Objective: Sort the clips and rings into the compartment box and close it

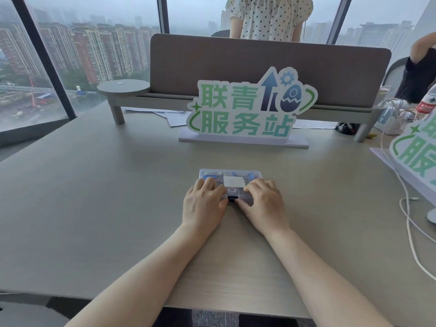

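A clear plastic compartment box (232, 173) lies flat on the table, lid down, with a white label on top. Through the lid I make out a ring and some blue items inside. My left hand (204, 204) rests on the box's left half, fingers spread over the lid. My right hand (265, 204) covers the right half. Both thumbs meet at the dark latch (232, 197) on the near edge. The hands hide most of the compartments.
A standing sign (245, 109) with green characters is behind the box. A second sign (415, 152) and white cables (410, 223) lie at the right. A grey divider panel (269, 67) spans the back; a person stands behind it.
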